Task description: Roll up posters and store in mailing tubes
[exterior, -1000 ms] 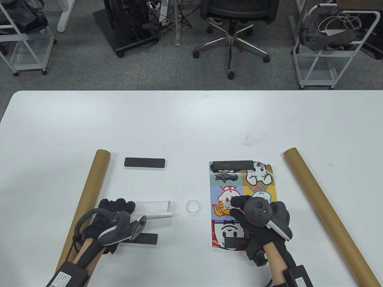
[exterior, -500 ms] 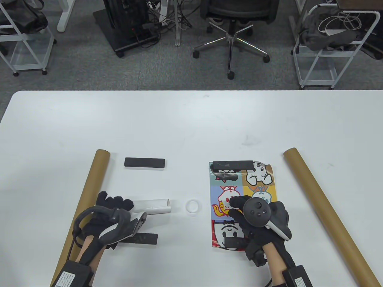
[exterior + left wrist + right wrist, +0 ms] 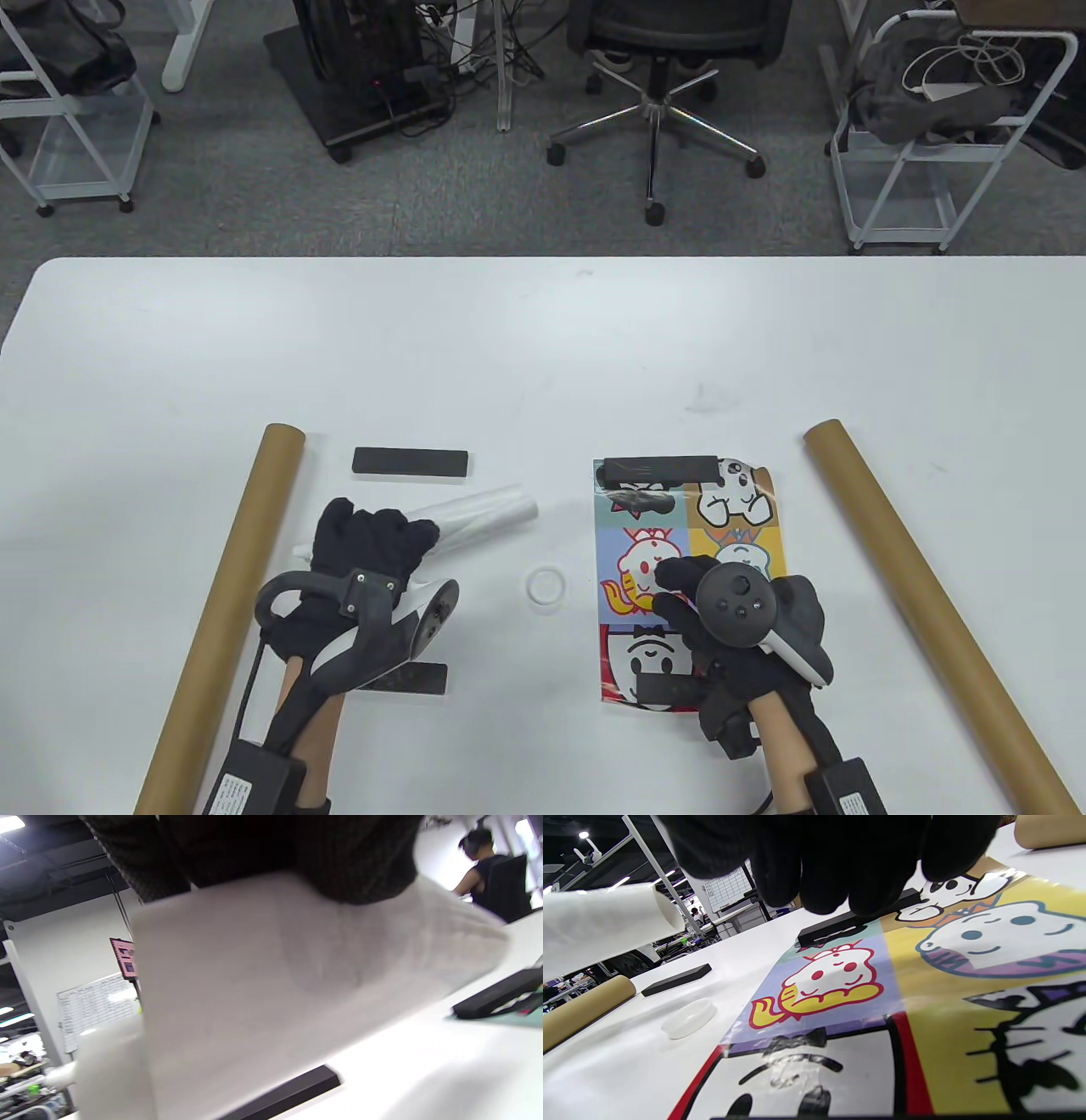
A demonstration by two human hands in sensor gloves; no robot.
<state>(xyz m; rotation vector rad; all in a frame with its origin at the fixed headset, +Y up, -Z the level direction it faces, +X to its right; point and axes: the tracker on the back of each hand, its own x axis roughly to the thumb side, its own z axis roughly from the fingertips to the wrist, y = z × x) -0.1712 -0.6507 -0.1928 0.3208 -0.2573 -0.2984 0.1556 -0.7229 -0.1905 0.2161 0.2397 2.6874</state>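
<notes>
I see left hand (image 3: 369, 543) fingers holding rolled poster (image 3: 488, 514) above worktop (image 3: 509, 356) | right hand (image 3: 730, 611) rests on flat poster (image 3: 645, 560), grip I cannot tell | left tube (image 3: 229, 611) beside

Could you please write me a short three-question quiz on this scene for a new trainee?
1. True or false: the left hand grips the rolled white poster.
2. What does the right hand rest on?
A. the flat cartoon poster
B. a cardboard tube
C. the white plastic cap
3. Fill in: one cardboard mailing tube lies right of the flat poster, and the other mailing tube lies to the ____ of the left hand.

Key: 1 true; 2 A; 3 left.
</notes>
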